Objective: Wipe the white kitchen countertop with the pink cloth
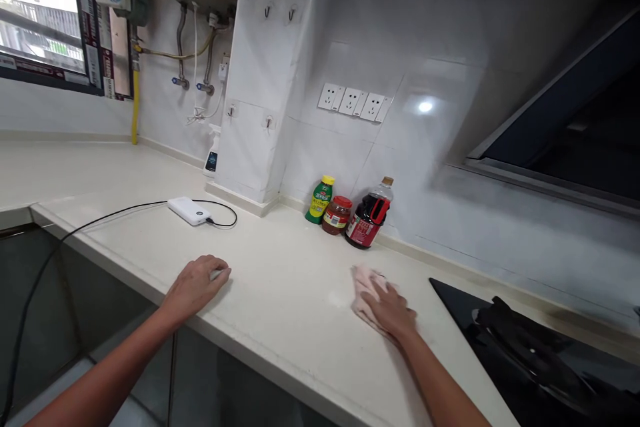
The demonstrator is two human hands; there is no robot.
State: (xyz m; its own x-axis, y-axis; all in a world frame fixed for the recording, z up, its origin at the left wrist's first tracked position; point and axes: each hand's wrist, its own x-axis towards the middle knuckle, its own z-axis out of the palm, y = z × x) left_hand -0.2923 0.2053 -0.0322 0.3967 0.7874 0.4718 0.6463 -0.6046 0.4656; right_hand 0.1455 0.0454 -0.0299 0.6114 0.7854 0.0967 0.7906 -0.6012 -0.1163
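Observation:
My right hand [393, 310] presses a pale pink cloth [367, 290] onto the white countertop [295, 293], its fingers spread over the fabric and slightly blurred. The cloth is crumpled and lies between the bottles and the stove. Near the counter's front edge rests my left hand [197, 283], fingers curled in toward the thumb. A small whitish patch shows between thumb and fingers; whether it is an object I cannot tell. Beyond my right hand, against the wall, stand a dark sauce bottle [367, 223] with a red handle, a red-lidded jar [337, 215] and a green bottle [319, 201] with a yellow cap.
A white power bank [189, 211] with a black cable [100, 219] lies at left; the cable hangs over the front edge. A spray bottle [212, 153] stands by the pillar. The black gas stove [530, 353] is at right, below a dark range hood [570, 107].

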